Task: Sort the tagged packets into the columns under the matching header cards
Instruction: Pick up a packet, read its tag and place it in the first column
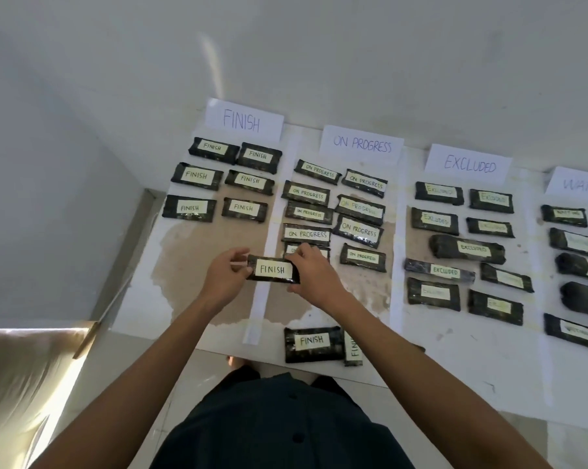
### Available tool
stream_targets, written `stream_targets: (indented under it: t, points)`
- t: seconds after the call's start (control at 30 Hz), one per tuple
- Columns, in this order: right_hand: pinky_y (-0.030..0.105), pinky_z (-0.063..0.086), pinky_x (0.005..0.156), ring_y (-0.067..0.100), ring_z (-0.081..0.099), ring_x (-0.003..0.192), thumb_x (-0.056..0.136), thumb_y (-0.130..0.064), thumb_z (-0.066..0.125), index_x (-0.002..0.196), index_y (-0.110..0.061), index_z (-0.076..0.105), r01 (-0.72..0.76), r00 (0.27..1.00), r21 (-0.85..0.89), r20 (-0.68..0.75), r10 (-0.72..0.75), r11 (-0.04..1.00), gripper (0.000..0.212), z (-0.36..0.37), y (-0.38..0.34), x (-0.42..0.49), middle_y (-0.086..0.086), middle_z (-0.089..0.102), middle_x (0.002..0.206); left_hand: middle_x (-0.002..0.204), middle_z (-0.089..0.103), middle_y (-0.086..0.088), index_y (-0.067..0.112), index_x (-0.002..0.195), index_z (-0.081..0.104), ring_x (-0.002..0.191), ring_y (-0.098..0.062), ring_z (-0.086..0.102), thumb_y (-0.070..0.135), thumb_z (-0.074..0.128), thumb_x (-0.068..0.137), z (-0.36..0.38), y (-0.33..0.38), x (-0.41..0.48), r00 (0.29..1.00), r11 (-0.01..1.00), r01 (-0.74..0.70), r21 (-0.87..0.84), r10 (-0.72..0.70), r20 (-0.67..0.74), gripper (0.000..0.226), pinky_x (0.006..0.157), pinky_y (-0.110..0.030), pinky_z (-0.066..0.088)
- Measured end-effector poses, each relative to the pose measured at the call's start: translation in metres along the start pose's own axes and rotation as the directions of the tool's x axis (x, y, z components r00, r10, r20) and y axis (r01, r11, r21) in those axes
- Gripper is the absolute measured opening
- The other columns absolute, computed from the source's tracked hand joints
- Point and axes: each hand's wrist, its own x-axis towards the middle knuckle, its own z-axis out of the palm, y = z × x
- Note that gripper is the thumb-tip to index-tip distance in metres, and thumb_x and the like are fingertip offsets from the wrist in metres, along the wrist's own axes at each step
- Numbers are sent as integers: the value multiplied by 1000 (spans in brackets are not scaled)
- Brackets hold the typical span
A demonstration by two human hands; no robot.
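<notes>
Left hand [224,276], right hand [314,279] on FINISH packet [272,269]

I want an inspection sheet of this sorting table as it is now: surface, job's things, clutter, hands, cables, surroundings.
Surface: white table, brown worn patches.
Job's things: FINISH card, ON PROGRESS card, EXCLUDED card, packets in columns below; unsorted FINISH packets at the near edge.
Clutter: nothing seen.
Grippers: left hand and right hand pinch the held FINISH packet by its ends.
Cables: nothing seen.
Surroundings: pale wall, pale floor.

Dark FINISH-tagged packet [273,269] level between columns.
</notes>
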Motion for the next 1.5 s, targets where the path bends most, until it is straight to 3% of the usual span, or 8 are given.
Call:
stream_targets:
  t: [0.13, 0.3, 0.67, 0.8, 0.9, 1.17, 1.3, 1.5]
  points:
    - [40, 51, 82, 27, 53, 100, 73, -16, 79, 124, -7, 51, -116, 993, 115, 12, 115, 987, 59, 13, -30, 45, 10, 42, 119, 121, 61, -8, 9, 126, 56, 108, -20, 59, -4, 58, 84, -24, -11, 28, 999, 1000, -4, 5, 5, -54, 44, 88, -26, 47]
    - [42, 49, 89, 30, 53, 100, 74, -11, 75, 118, -4, 54, -196, 981, 173, 34, 193, 965, 49, 32, -50, 97, 13, 40, 121, 129, 56, -13, 4, 129, 53, 115, -23, 57, -9, 55, 83, -41, -30, 72, 999, 1000, -15, 25, 16, -43, 49, 96, -28, 45]
    - [40, 52, 81, 29, 51, 108, 80, -20, 69, 136, -16, 45, -280, 958, 29, 74, 277, 960, 61, 43, -57, 129, 10, 39, 128, 127, 56, -16, 4, 130, 52, 115, -27, 55, -3, 55, 85, -54, -51, 117, 994, 983, -88, 158, 76, 82, 45, 98, -26, 40]
    - [38, 52, 80, 27, 50, 108, 82, -17, 67, 136, -17, 47, -248, 968, 48, 53, 245, 968, 58, 36, -58, 114, 10, 39, 128, 123, 53, -13, 13, 122, 60, 115, -30, 50, 5, 57, 83, -58, -47, 107, 978, 931, -209, 298, 207, 40, 39, 103, -36, 39]
    - [36, 51, 74, 28, 52, 103, 85, -8, 61, 132, -16, 53, -227, 974, 65, 5, 227, 972, 48, 27, -55, 94, 9, 40, 127, 120, 56, -9, 18, 119, 62, 114, -29, 47, 9, 57, 84, -56, -41, 86, 947, 881, -322, 346, 298, 123, 37, 102, -39, 39]
    - [33, 48, 82, 18, 52, 91, 87, -11, 61, 123, -18, 60, -184, 981, 107, 86, 176, 977, 37, 16, -20, 14, 5, 48, 118, 114, 59, -5, 19, 117, 62, 112, -26, 47, 12, 54, 85, -8, -42, 13, 841, 776, -513, 367, 369, 396, 34, 98, -37, 37]
    - [35, 49, 85, 21, 55, 104, 88, -11, 59, 123, -20, 59, -222, 965, 62, 161, 209, 973, 37, 17, 1, -27, 3, 50, 121, 117, 57, -3, 20, 120, 59, 112, -25, 47, 15, 56, 85, 26, -48, -18, 812, 756, -539, 371, 350, 466, 36, 98, -37, 39]
    - [39, 50, 89, 27, 47, 115, 83, -10, 62, 135, -20, 47, -401, 891, -37, 215, 400, 915, 55, 32, 32, -87, 9, 42, 129, 134, 42, -8, 15, 140, 36, 124, -26, 38, 23, 65, 78, 82, -59, -59, 734, 639, -631, 440, 306, 607, 69, 104, -37, 36]
